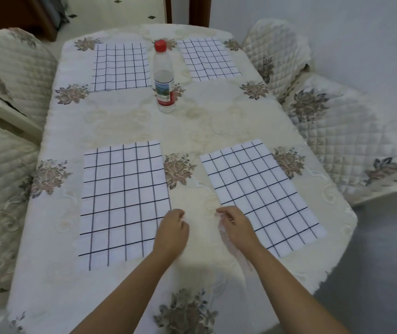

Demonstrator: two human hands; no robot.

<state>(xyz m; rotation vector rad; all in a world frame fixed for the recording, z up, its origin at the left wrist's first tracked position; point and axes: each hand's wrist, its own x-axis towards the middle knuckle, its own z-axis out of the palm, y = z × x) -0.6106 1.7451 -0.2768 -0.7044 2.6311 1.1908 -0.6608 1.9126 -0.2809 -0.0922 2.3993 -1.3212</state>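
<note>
Your left hand [172, 231] and right hand [237, 225] sit loosely curled over the surface [144, 126], the left checked mat [122, 201] edging one, the right checked mat [264, 196] under the other; whether either pinches cloth cannot be told.

Left placemat [124, 201], white with dark grid, flat near the table's [192, 131] front edge; right placemat [262, 194], identical, skewed, alongside.

Nearer than the bottle [165, 78], the fingertips of the right hand [237, 227] are blurred, and a placemat [262, 194] edge is partly covered by it; the bottle's label print cannot be read.
</note>
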